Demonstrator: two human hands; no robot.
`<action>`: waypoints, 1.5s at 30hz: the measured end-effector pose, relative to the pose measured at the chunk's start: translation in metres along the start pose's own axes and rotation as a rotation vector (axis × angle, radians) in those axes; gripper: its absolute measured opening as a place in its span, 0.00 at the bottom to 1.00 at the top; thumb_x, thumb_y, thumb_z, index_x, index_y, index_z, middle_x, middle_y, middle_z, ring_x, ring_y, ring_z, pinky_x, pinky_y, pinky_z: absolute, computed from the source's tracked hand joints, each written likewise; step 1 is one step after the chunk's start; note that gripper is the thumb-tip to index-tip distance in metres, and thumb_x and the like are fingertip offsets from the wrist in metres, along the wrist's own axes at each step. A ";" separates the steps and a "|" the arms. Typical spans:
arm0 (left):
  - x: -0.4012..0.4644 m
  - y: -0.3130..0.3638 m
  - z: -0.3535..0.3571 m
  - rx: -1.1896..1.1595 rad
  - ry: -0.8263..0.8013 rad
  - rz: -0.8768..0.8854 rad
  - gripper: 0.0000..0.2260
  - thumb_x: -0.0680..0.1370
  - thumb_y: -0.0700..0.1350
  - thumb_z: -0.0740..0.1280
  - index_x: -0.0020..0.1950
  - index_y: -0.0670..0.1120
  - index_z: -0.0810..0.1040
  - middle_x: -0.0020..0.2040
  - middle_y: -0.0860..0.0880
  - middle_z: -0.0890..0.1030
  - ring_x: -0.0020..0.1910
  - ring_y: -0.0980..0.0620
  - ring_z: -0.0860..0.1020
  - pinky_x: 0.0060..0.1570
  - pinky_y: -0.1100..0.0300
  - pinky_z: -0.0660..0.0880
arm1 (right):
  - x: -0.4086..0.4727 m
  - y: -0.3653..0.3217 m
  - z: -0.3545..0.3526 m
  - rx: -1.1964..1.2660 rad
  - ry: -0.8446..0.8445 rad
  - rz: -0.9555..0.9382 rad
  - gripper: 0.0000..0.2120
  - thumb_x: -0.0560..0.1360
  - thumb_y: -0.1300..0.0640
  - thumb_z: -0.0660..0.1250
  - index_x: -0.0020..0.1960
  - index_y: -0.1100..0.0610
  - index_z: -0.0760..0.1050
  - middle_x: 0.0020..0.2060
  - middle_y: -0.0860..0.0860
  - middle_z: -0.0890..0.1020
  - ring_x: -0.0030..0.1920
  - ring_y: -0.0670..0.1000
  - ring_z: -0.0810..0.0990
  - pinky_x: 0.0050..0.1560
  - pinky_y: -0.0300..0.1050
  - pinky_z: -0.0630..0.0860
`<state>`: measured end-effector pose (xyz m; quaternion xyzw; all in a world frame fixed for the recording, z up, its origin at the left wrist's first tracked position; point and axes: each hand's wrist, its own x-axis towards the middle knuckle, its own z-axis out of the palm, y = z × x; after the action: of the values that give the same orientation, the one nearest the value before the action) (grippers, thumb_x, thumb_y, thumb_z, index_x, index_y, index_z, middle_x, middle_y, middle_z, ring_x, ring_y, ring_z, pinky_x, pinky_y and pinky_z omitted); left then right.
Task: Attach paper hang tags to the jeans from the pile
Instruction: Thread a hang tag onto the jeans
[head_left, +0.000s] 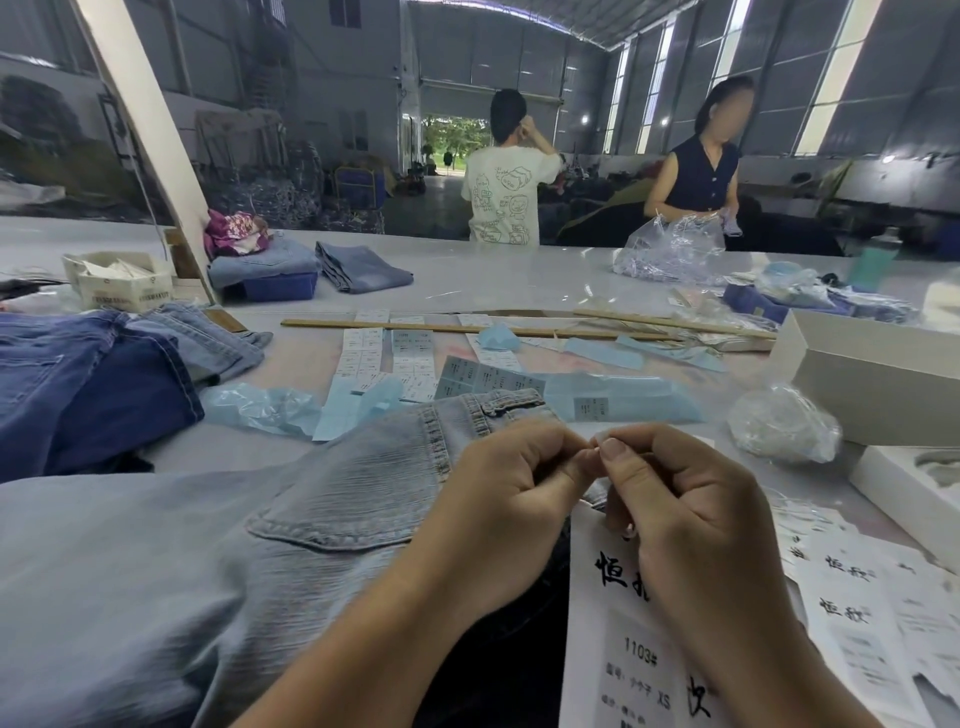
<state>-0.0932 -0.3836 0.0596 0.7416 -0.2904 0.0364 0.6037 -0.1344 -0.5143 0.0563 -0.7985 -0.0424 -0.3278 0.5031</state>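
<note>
Near centre, left hand (511, 486) and right hand (670, 499), fingers curled, pinch something too small to identify above soft, limp jeans (249, 545); light, stiff hang tag (618, 623) lies right, best taken at its top edge.

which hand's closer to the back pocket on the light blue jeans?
Left. The left hand sits just right of the back pocket on the light blue jeans, over the denim. The right hand is farther right, over the white paper hang tag.

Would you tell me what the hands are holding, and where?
Both hands, left hand and right hand, pinch something tiny between their fingertips above the hang tag; what exactly cannot be told.
</note>
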 end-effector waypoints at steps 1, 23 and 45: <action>0.000 0.000 0.000 -0.004 0.004 0.005 0.08 0.80 0.48 0.67 0.44 0.47 0.83 0.41 0.45 0.80 0.43 0.46 0.78 0.44 0.48 0.74 | 0.000 0.000 0.000 -0.010 0.002 -0.006 0.07 0.73 0.49 0.64 0.41 0.46 0.81 0.24 0.48 0.76 0.25 0.44 0.72 0.26 0.32 0.65; 0.002 0.004 -0.009 -0.202 -0.264 -0.044 0.10 0.76 0.46 0.65 0.35 0.54 0.79 0.35 0.57 0.79 0.39 0.59 0.76 0.43 0.63 0.71 | -0.003 0.000 -0.007 0.105 -0.120 -0.008 0.09 0.69 0.59 0.61 0.30 0.58 0.72 0.25 0.57 0.71 0.27 0.49 0.68 0.28 0.40 0.64; 0.002 0.001 -0.013 -0.150 -0.305 -0.031 0.09 0.76 0.48 0.65 0.37 0.52 0.80 0.37 0.54 0.80 0.41 0.56 0.78 0.47 0.58 0.73 | -0.004 0.006 -0.014 0.191 -0.209 0.036 0.09 0.71 0.57 0.61 0.33 0.58 0.74 0.27 0.59 0.72 0.27 0.51 0.70 0.27 0.42 0.66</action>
<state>-0.0885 -0.3729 0.0647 0.6957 -0.3688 -0.1077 0.6069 -0.1419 -0.5278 0.0529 -0.7775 -0.1115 -0.2281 0.5753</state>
